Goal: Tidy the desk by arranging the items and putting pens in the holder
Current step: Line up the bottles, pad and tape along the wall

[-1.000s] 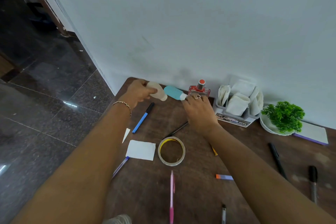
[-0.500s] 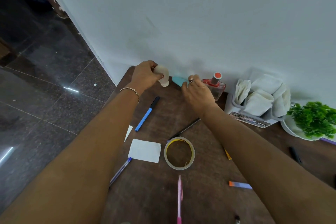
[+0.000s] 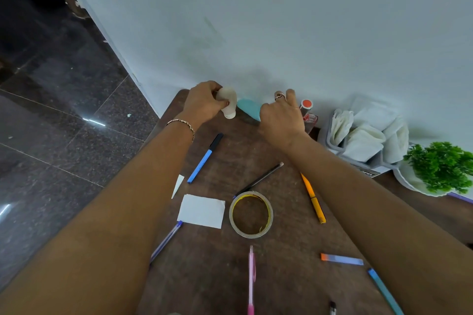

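At the desk's far left corner by the wall, my left hand (image 3: 203, 104) grips a small cream bottle (image 3: 228, 105), cap down on the desk. My right hand (image 3: 280, 116) holds a teal tube (image 3: 247, 108) lying beside it; its fingers cover the tube's right end. Loose pens lie on the brown desk (image 3: 230, 276): a blue marker with a black cap (image 3: 204, 158), a thin black pen (image 3: 259, 179), an orange-yellow pen (image 3: 313, 199), a pink pen (image 3: 251, 279) and a blue-purple pen (image 3: 166, 240). The grey holder (image 3: 363, 158) at right is stuffed with white tissues.
A tape roll (image 3: 251, 213) and a white paper slip (image 3: 201, 210) lie mid-desk. A red-capped glass bottle (image 3: 307, 110) stands behind my right hand. A green plant on a white plate (image 3: 440, 166) sits far right. The desk's left edge drops to dark floor.
Both hands moved farther toward the wall with the cream bottle and teal tube. The cream bottle now stands cap down. The view shifted, showing the orange pen.
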A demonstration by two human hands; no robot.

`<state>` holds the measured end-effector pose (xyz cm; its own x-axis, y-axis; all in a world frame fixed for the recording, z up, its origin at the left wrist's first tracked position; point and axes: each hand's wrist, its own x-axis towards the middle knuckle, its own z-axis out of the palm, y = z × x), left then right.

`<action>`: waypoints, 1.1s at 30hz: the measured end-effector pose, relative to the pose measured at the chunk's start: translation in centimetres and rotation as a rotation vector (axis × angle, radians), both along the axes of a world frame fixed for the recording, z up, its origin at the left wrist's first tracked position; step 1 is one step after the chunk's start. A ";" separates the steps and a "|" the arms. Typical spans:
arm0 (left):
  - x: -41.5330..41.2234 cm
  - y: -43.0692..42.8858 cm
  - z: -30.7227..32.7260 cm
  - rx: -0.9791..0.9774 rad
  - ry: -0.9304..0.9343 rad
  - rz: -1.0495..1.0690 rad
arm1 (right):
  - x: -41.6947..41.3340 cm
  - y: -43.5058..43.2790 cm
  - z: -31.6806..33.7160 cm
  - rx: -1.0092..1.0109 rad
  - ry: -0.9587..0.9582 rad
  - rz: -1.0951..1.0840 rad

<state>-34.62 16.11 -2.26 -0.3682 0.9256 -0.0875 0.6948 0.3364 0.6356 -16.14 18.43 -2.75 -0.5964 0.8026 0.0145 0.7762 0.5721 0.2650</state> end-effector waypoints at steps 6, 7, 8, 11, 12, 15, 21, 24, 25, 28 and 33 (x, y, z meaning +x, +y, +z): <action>0.1 0.6 0.1 -0.005 -0.012 -0.005 | 1.6 0.3 1.8 -0.004 0.212 -0.067; 0.2 0.7 0.1 -0.010 -0.008 -0.019 | 1.9 0.3 2.0 -0.001 0.226 -0.072; 0.3 0.7 0.1 -0.017 0.000 -0.034 | 2.1 0.3 2.2 -0.001 0.243 -0.072; 0.4 0.9 0.0 -0.037 0.040 -0.076 | 2.7 0.4 2.6 -0.003 0.322 -0.071; 0.5 1.0 0.0 -0.039 0.047 -0.084 | 2.9 0.5 2.7 -0.015 0.358 -0.075; 0.5 1.1 0.2 -0.045 0.053 -0.081 | 3.3 0.8 2.9 -0.083 0.475 -0.085; 0.3 0.9 1.6 0.052 0.094 -0.078 | 3.9 0.9 3.4 -0.165 0.563 -0.060; 1.4 0.6 3.9 0.164 0.075 -0.205 | 4.0 0.7 3.8 -0.224 0.621 -0.046; 1.8 0.5 4.7 0.197 0.014 -0.248 | 4.0 0.7 4.0 -0.255 0.641 -0.042; 2.8 0.1 6.8 0.244 -0.225 -0.283 | 4.4 0.7 4.7 -0.382 0.713 -0.072; 3.7 -0.4 7.7 0.160 -0.414 -0.239 | 6.2 0.9 5.1 -0.434 0.737 -0.134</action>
